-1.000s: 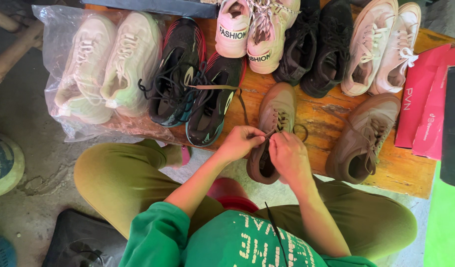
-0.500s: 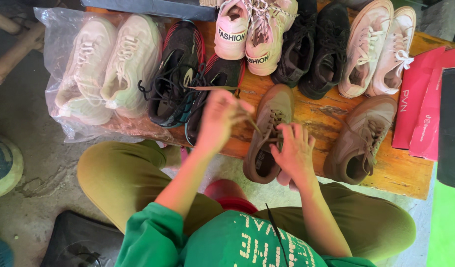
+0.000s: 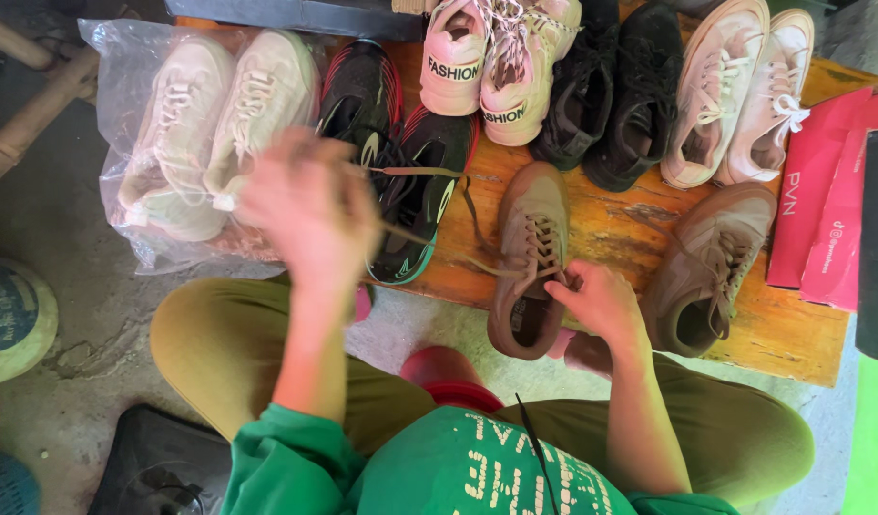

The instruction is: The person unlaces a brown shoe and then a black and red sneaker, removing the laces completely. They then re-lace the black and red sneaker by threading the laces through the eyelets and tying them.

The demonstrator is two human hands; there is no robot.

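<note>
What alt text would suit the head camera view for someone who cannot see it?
A seated person's right hand steadies a brown shoe on a wooden bench, while the blurred left hand pulls its lace out sideways. Pairs of white, black and pink shoes line the bench behind.

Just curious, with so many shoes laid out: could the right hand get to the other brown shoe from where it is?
Probably yes: the right hand rests on one brown shoe, the other brown shoe lies beside it, nothing between.

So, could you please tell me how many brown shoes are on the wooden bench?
2. One brown shoe lies at the bench's front edge, the right hand on it while the left hand pulls its lace. The other brown shoe lies to its right. None seems hidden.
</note>
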